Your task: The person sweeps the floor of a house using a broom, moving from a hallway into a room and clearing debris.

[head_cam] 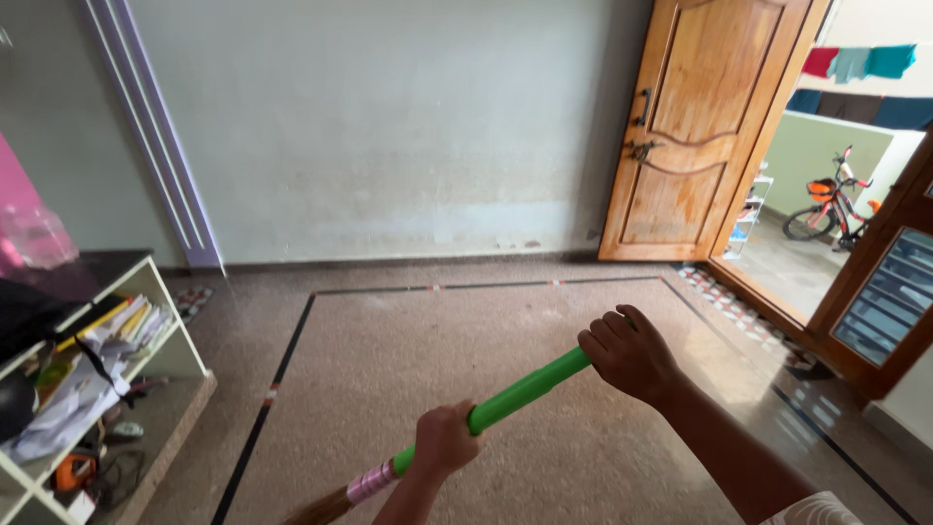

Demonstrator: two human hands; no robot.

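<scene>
Head view shows both hands clamped on a broom's green handle (525, 392), its long axis running from far right down to near left. Right hand (630, 354) grips the top end; left hand (445, 437) holds lower, nearer the bristles (321, 507). Open floor (408, 340) lies ahead; a shelf (146, 292) stands left, a wooden door (695, 126) far right.

Speckled stone floor (408, 369) bears a white shelf unit (146, 321) at left.
</scene>
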